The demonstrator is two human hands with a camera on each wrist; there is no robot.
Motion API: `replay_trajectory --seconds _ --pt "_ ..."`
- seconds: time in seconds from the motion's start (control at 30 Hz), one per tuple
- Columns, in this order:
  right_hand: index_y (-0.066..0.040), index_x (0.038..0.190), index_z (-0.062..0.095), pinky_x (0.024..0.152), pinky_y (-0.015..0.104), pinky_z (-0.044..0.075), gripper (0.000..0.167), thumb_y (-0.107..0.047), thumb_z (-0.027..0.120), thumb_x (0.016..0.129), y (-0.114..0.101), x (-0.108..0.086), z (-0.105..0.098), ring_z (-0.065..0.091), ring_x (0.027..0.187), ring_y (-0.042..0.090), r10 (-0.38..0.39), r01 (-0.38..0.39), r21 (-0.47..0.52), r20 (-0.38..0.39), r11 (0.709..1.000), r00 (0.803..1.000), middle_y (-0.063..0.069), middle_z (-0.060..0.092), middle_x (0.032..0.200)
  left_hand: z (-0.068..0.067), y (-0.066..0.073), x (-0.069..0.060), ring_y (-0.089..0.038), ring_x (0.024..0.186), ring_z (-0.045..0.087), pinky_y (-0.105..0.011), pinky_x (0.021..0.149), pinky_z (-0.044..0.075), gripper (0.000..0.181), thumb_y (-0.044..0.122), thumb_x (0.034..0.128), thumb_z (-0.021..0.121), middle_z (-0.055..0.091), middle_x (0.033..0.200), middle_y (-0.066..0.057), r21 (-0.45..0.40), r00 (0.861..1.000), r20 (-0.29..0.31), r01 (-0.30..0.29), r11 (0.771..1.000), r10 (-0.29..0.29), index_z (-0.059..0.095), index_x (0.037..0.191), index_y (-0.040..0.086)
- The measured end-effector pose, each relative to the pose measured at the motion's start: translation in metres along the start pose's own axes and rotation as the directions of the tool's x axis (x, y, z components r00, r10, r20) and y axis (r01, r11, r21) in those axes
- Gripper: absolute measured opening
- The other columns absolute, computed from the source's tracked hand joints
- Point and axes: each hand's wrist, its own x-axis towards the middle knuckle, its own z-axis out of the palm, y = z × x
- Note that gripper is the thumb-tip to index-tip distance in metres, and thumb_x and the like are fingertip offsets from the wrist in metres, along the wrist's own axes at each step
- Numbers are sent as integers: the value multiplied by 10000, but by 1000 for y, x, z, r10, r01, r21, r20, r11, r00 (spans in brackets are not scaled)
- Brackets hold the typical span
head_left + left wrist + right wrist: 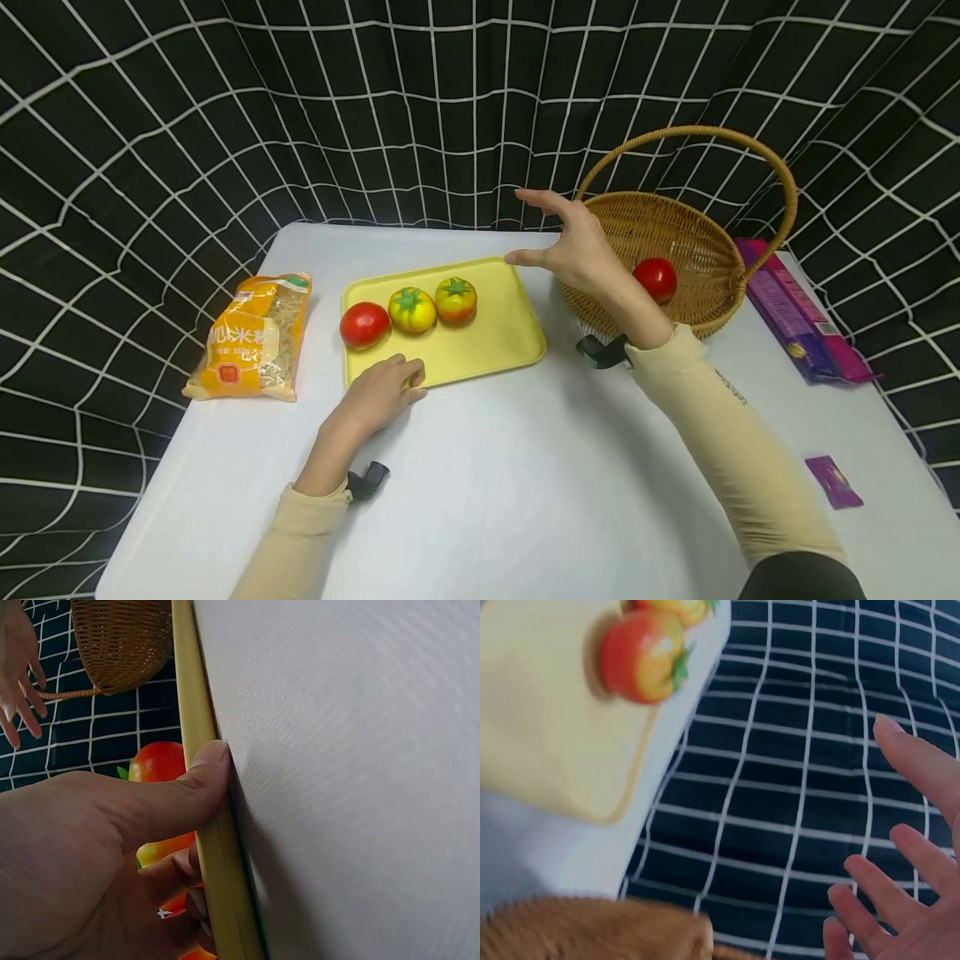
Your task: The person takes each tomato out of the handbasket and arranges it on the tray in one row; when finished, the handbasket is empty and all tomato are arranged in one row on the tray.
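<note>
My left hand point(382, 391) pinches the near rim of a yellow tray point(498, 354). In the left wrist view, the thumb lies along the outer side of the rim, and curled fingers sit on the inner side. On the tray stand a red tomato point(364, 326), a yellow tomato point(412, 310) with a green top and a red-yellow tomato point(456, 301). My right hand point(577, 242) hovers between the tray and a wicker basket point(720, 229), fingers and thumb spread, holding nothing. Another red tomato point(656, 279) lies inside the basket, partly hidden by the right wrist.
An orange bag of noodles point(251, 337) lies left of the tray. Right of the basket is a purple packet point(798, 317), and a small purple wrapper point(833, 482) lies nearer. The basket's tall handle point(780, 171) arches above it. A black grid cloth point(420, 125) hangs behind the table.
</note>
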Motion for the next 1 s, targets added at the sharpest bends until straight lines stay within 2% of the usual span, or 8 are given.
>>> replay_trajectory --seconds 0.13,0.3,0.5,0.8,1.0 --pt "-211 1578 496 1284 552 267 826 -208 904 860 10 -5 -21 356 1571 265 19 -18 12 -27 1000 999 36 487 1643 0 0 0 -229 787 449 -355 724 348 226 198 981 754 441 862 -42 2 1000 1 -4 1000 4 545 915 144" --pt "-173 1563 514 1272 561 281 801 -193 902 863 24 -12 -46 400 1528 301 45 -44 10 -61 999 997 82 516 1613 0 0 1 -231 786 451 -355 721 349 228 199 982 754 445 863 -43 5 1000 5 -3 1000 3 543 914 146" --pt "-191 1573 502 1268 610 262 811 -285 897 871 40 -19 -69 367 1540 333 111 -113 -17 -69 993 991 102 486 1627 2 -2 2 -230 783 446 -353 717 346 234 199 982 754 441 863 -45 7 1000 7 -4 1000 4 537 912 143" --pt "-168 1606 451 1174 666 369 823 -350 851 910 70 -17 -102 436 1420 420 179 -181 -105 -28 978 983 219 485 1579 3 -3 3 -230 793 453 -358 723 353 224 207 986 750 445 867 -46 2 1000 8 2 1000 -2 545 920 144" --pt "-94 1597 447 1162 689 347 840 -335 859 906 91 -9 -119 411 1425 471 216 -211 -189 7 959 976 269 452 1585 2 -3 2 -226 787 453 -352 716 351 236 201 981 755 441 862 -45 2 1000 5 2 1000 -2 536 910 147"
